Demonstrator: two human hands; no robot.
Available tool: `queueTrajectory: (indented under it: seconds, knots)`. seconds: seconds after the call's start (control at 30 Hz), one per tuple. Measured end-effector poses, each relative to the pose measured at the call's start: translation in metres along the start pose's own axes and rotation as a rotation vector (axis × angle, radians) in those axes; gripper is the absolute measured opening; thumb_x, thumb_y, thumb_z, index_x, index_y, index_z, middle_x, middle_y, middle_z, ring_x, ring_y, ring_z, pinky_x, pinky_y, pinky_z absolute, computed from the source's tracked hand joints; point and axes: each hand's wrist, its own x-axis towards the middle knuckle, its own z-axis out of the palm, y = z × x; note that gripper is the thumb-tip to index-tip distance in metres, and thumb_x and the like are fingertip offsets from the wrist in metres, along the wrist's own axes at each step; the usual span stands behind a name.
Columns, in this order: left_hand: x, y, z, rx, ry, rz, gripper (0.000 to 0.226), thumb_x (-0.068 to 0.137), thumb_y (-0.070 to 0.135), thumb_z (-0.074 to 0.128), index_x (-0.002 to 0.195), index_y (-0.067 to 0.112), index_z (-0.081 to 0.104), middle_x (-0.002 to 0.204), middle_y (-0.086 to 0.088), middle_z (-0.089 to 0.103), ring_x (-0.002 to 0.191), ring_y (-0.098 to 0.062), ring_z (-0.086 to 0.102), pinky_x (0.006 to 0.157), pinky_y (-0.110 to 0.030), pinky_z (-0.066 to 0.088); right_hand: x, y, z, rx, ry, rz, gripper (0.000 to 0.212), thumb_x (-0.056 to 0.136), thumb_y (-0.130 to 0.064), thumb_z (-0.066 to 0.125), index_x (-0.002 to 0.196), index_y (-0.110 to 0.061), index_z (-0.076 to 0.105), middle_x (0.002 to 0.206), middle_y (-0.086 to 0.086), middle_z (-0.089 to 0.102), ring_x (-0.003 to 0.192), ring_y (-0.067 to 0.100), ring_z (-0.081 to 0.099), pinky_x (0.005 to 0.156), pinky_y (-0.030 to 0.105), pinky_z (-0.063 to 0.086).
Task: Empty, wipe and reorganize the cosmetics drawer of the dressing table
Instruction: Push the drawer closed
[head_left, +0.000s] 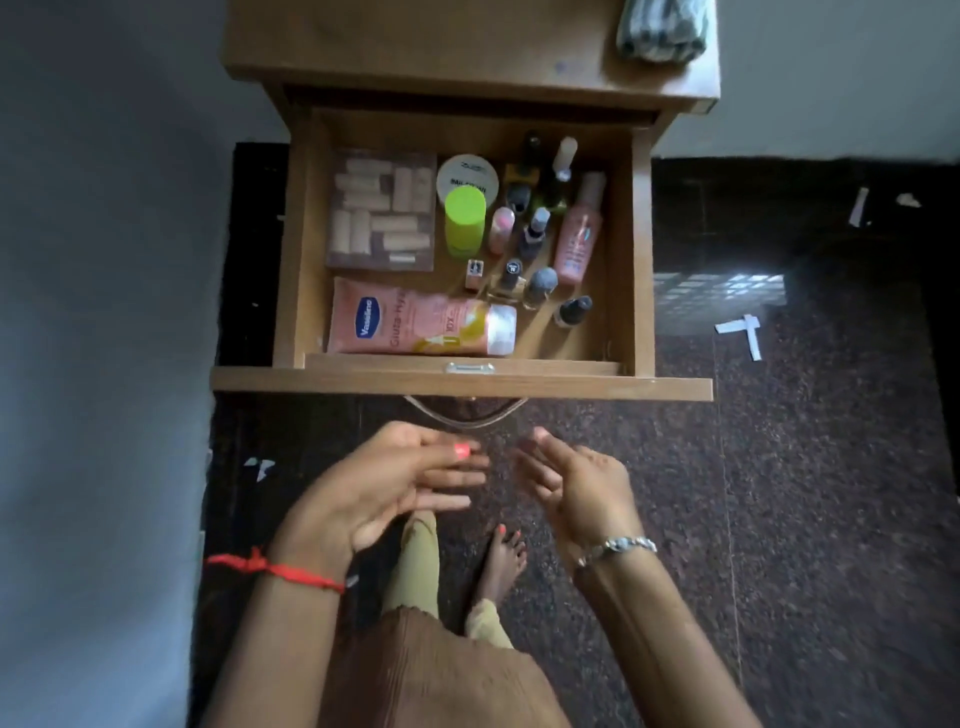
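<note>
The wooden drawer (642, 249) of the dressing table is pulled out and holds cosmetics. A clear box of beige pieces (382, 208) lies at its back left. A pink Vaseline tube (415, 323) lies along the front. A neon green-capped container (465, 221), a round white jar (467, 175), a pink spray bottle (579, 234) and several nail polish bottles (535, 234) stand on the right. My left hand (384, 491) and my right hand (576, 486) hover below the drawer front, fingers apart, holding nothing.
A folded grey-striped cloth (662, 28) lies on the table top (415, 41) at the back right. The dark speckled floor (779, 467) carries white paper scraps (740, 332). A grey wall (93, 312) runs along the left. My bare foot (501, 561) stands under the hands.
</note>
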Motion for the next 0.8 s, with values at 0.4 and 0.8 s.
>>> queueTrajectory:
  seconds: [0.4,0.8]
  knots:
    - [0.041,-0.001,0.015,-0.699,0.497,0.16,0.027,0.093,-0.009,0.034,0.109,-0.001,0.053,0.111,-0.021,0.058,0.095,-0.034,0.059,0.071,-0.046,0.052,0.041,-0.002,0.027,0.182,0.021,-0.026,0.031,0.085,0.02,0.04,0.064,0.001,0.052,0.043,0.006,0.062,0.064,0.025,0.058,0.044,0.033,0.056]
    - [0.092,0.047,-0.005,-0.596,0.413,0.328,0.02,0.091,-0.004,0.043,0.084,0.01,0.056,0.069,-0.005,0.068,0.061,-0.015,0.067,0.057,-0.032,0.057,0.086,-0.054,0.068,0.101,0.033,-0.003,0.032,0.085,0.019,0.038,0.068,-0.003,0.054,0.045,0.007,0.061,0.05,0.021,0.061,0.057,0.04,0.053]
